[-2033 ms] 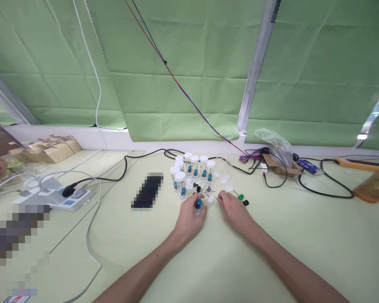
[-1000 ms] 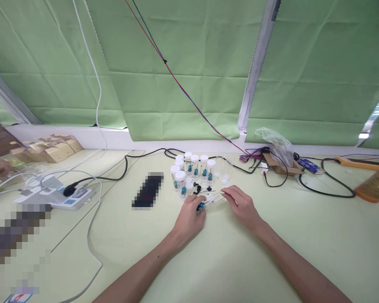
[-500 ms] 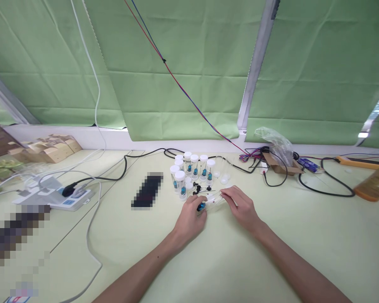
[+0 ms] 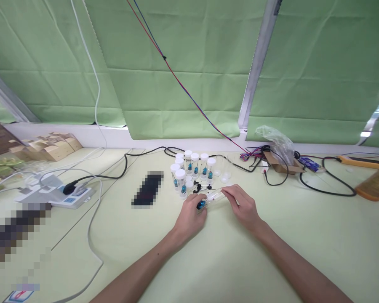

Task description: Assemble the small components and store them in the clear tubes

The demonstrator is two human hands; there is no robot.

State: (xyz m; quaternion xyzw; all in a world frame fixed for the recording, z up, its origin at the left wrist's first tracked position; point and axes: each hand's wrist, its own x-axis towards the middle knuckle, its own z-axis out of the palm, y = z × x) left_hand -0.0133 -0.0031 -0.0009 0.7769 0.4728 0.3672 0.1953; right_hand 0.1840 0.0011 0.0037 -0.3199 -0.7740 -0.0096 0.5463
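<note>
My left hand (image 4: 191,212) is closed around a clear plastic tube (image 4: 215,196) with a small blue-and-black part (image 4: 201,204) showing at its left end. At the tube's other end, my right hand (image 4: 240,203) pinches with thumb and fingertips; exactly what is between them is too small to make out. Just beyond my hands, several clear tubes with white caps (image 4: 180,172) stand upright, with blue parts inside. Small black parts with thin metal pins (image 4: 198,187) lie between those tubes and my hands. A loose white cap (image 4: 188,184) lies beside them.
Clear, uncapped tubes (image 4: 225,174) stand behind my right hand. A blurred dark rectangle (image 4: 148,189) lies to the left, past it a power strip (image 4: 71,200) with cables. A cardboard box (image 4: 282,167) with a plastic bag and an orange bottle (image 4: 374,185) are on the right.
The clear tube sits a little higher at its right end and shows more plainly between my hands. Both hands keep nearly the same place and grip.
</note>
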